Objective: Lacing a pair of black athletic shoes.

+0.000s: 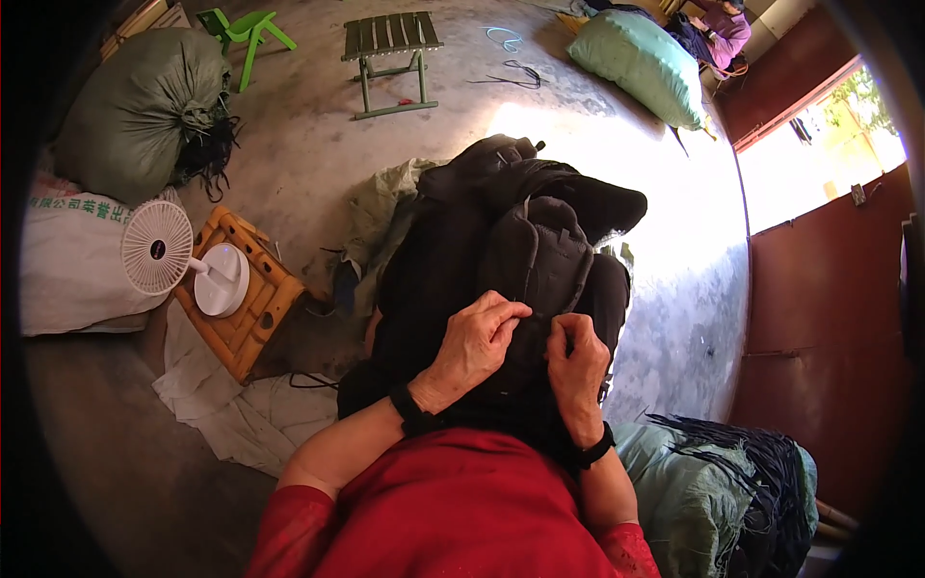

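Note:
A black padded piece with curved straps, like part of a backpack (540,252), lies on my lap over more dark fabric. My left hand (479,339) is over its near end, with thumb and forefinger pinched together. Just to the right, my right hand (578,358) is closed, its fingers curled in. The hands are a short way apart. Whatever sits between the fingertips is too small or dark to make out. Another black bundle (491,164) lies at the far side of the lap. Both wrists wear black bands.
At left, a white fan (221,281) stands on a bamboo stool (252,332). Beyond are a stuffed green sack (145,111), a green chair (243,37) and a slatted folding stool (390,37). A sack with black straps (761,482) is at right. Another person (721,37) sits far right.

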The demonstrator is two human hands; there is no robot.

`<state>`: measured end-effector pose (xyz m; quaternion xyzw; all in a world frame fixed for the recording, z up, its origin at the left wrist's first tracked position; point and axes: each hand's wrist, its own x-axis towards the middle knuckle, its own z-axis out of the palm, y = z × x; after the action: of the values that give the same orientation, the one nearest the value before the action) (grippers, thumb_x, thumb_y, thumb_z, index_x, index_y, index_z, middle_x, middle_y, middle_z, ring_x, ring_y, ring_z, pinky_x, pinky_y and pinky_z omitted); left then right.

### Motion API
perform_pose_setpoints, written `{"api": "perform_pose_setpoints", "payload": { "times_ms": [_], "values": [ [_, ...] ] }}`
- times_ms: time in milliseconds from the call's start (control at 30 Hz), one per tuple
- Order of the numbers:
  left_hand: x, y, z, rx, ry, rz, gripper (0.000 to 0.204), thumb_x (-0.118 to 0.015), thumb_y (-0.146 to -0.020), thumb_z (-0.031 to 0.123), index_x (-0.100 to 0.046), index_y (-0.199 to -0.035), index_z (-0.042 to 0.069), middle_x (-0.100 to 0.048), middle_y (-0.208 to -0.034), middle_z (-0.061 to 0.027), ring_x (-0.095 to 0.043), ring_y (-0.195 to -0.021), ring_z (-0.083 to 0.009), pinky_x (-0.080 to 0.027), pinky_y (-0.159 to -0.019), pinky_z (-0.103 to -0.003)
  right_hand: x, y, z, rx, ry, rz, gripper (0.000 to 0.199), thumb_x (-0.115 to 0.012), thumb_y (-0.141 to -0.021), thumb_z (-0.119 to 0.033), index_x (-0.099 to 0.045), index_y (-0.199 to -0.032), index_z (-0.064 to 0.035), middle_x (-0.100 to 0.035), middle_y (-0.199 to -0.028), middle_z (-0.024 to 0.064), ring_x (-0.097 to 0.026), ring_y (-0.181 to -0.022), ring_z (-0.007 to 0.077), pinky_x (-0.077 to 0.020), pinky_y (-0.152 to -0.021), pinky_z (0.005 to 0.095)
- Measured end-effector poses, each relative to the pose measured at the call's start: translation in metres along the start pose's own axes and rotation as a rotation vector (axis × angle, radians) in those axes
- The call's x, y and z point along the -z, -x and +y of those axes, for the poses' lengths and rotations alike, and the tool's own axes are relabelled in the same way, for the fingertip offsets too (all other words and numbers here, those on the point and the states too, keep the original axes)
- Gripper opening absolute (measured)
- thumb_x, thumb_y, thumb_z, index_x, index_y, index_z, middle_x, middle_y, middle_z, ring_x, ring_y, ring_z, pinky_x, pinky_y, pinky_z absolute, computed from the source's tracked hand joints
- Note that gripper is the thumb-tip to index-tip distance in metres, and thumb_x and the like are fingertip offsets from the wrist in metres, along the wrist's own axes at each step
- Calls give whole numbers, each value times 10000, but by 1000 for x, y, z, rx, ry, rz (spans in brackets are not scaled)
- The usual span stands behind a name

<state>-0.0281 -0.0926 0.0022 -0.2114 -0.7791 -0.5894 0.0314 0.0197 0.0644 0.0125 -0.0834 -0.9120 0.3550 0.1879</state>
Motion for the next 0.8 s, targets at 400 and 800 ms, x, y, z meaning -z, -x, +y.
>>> {"api": "perform_pose_setpoints", "payload": {
  "times_ms": [400, 800],
  "values": [
    [2, -1, 3, -23, -42, -27, 150, -607, -838, -15, -649, -968, 45, -602, -872, -95, -632, -745, -275, -518, -652, -363, 21, -28, -3, -360, -524, -417, 108, -560, -932, -81, -578, -897, 19, -573, -674, 44, -543, -525, 91, -445, -481, 233],
    [4, 0, 4, 75, 6, -84, 176, -632, -833, -17, -670, -999, 28, -620, -877, -91, -635, -768, -216, -499, -655, -307, 15, -20, 7, -515, -758, -466, 182, -580, -961, -189, -583, -894, -20, -576, -696, 13, -547, -522, 89, -433, -504, 212]
  ]
}}
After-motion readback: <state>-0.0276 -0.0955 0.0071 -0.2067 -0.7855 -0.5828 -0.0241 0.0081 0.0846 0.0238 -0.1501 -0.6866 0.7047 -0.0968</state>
